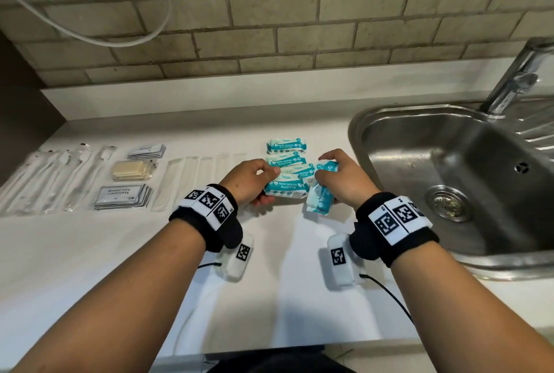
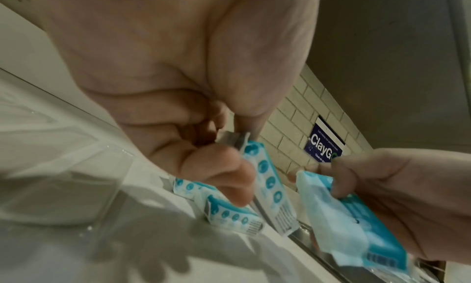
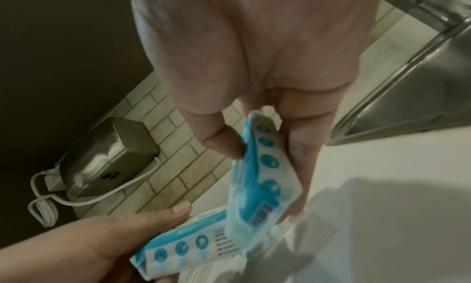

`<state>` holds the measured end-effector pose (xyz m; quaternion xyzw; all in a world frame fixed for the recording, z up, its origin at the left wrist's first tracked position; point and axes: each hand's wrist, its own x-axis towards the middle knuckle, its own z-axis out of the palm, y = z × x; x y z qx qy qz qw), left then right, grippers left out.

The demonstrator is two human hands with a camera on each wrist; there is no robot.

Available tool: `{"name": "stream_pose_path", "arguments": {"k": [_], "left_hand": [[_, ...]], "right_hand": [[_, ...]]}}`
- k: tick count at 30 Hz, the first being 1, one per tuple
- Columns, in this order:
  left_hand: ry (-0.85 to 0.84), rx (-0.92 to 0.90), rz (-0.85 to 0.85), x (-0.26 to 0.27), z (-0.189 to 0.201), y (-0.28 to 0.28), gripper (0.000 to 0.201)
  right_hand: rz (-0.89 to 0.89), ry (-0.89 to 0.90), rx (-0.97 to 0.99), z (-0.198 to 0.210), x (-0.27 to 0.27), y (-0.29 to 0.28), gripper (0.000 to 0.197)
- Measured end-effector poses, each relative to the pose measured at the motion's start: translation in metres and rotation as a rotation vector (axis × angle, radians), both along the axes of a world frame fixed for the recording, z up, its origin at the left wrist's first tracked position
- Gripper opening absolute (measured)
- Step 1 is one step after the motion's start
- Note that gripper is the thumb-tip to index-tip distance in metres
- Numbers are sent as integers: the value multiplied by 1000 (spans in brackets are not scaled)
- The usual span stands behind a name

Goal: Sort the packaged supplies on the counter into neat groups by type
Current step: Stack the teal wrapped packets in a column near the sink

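A wipes pack (image 1: 287,187) is gripped at its left end by the left hand (image 1: 251,176), thumb below and fingers curled over the top, and is held face up and level just above the counter (image 1: 269,282); this is judged to be so that it can be squared against the others. A second pack (image 1: 322,189) is pinched by the right hand (image 1: 340,176) between thumb and fingers and is held on edge, tilted, with its lower end near the counter; it appears to be in the course of being turned to match the row.

Two more packs are seen beyond the hands: one (image 1: 287,160) partly hidden behind the left hand and one (image 1: 287,145) lying flat further back. The wipes are thus gathered in one cluster just left of the sink (image 1: 449,168).

Further left, well apart from the wipes, clear flat sleeves (image 1: 192,180), a stack of shampoo sachets (image 1: 121,195), a wrapped soap bar (image 1: 132,170), a small stack of grey sachets (image 1: 147,151) and a row of long clear-wrapped items (image 1: 51,177) lie in their own groups, so the sorting is judged to be near its end.

The overall layout is given only by the head view. The pinch of the left fingers (image 2: 229,176) on the pack's seam is shown in the left wrist view, as is a blue wall sign (image 2: 325,144). The right thumb (image 3: 224,140) pressed on the tilted pack's face is shown in the right wrist view, along with a wall-mounted metal box (image 3: 109,156) with its white cable.
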<state>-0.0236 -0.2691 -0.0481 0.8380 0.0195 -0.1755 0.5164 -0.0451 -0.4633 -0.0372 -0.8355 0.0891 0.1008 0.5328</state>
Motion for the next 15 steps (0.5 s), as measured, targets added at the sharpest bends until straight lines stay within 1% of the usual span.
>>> {"name": "stream_pose_path", "arguments": {"k": [1, 3, 5, 8, 10, 12, 15], "left_hand": [[11, 3, -21, 0, -1, 0, 21], [38, 22, -64, 0, -4, -1, 22], [66, 56, -117, 0, -6, -5, 22], [93, 155, -173, 1, -8, -9, 18], [104, 208, -171, 2, -8, -13, 14], [77, 273, -163, 4, -9, -15, 13], [-9, 384, -168, 8, -8, -17, 19]], "right_hand": [[-14, 23, 12, -1, 0, 1, 26], [-26, 81, 7, -1, -3, 0, 22], [31, 144, -78, 1, -7, -2, 21], [152, 266, -169, 2, -14, -3, 16], [166, 303, -228, -3, -16, 0, 16], [178, 289, -363, -8, -15, 4, 24], [218, 283, -553, -8, -16, 11, 36]]}}
